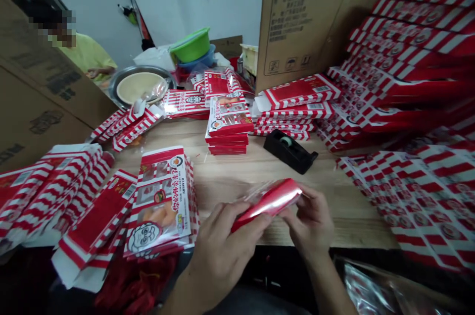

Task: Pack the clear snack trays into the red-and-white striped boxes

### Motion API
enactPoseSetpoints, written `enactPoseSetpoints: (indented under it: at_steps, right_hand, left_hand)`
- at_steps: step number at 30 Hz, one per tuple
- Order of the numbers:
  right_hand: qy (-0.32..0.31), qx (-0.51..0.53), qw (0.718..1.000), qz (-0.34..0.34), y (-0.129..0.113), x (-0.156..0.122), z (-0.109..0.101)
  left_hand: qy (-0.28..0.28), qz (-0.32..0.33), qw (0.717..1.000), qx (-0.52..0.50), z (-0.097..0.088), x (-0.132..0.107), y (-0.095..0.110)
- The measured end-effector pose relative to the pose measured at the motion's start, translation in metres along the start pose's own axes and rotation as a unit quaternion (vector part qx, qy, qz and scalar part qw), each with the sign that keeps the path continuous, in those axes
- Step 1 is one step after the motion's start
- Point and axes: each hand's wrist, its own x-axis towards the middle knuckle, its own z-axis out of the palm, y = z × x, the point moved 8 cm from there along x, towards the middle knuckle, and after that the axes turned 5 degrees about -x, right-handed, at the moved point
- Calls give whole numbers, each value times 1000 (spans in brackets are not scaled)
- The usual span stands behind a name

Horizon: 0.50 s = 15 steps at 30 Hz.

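Observation:
Both my hands hold a glossy red packet (270, 199) just above the front edge of the wooden table (230, 171). My left hand (222, 245) grips its lower left end with fingers curled round it. My right hand (309, 221) pinches its right end. To the left of my hands lies a stack of red-and-white striped cartons with clear windows (163, 201). A black tape dispenser (289, 150) sits on the table just beyond the packet.
Flat striped cartons are piled at the left (48, 191), centre back (228, 124), behind the dispenser (297, 102) and high at the right (408, 57). Large cardboard boxes stand at the left (40, 102) and back right (308, 13). Another person in a yellow shirt (89, 55) sits beyond bowls (139, 84).

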Motion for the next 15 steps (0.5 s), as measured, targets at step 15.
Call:
enactPoseSetpoints:
  at_steps: [15]
  right_hand:
    - [-134, -222, 963, -68, 9, -69, 11]
  left_hand:
    - [-51, -247, 967, -30, -59, -44, -94]
